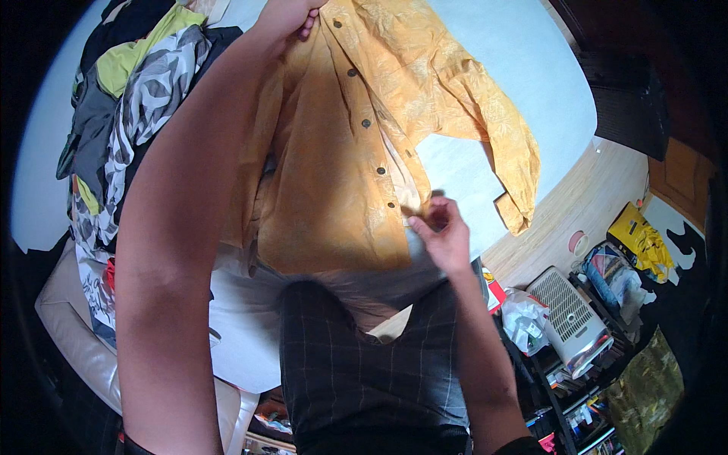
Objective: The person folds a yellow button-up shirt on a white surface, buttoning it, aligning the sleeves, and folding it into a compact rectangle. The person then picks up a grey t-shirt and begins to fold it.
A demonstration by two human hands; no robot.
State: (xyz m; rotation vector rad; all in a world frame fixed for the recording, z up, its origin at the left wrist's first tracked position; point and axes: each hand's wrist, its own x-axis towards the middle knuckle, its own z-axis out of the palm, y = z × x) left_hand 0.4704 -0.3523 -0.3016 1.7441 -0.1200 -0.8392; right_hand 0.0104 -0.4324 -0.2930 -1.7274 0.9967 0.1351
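A yellow-orange long-sleeved button-up shirt with a pale leaf pattern lies front up on a white surface. Dark buttons run down one front edge, and the two front panels are apart near the hem, showing the paler inside. High in the picture, my left hand grips the shirt's upper part; its fingers are partly cut off by the picture's edge. My right hand pinches the lower corner of the other front panel between thumb and fingers. One sleeve stretches out to the right, its cuff bent downward. My left forearm hides part of the opposite sleeve.
A heap of clothes, grey, black, lime and patterned, lies on the left of the white surface. Below it is a pale padded seat. At right stand a white vented appliance, plastic bags and a yellow package.
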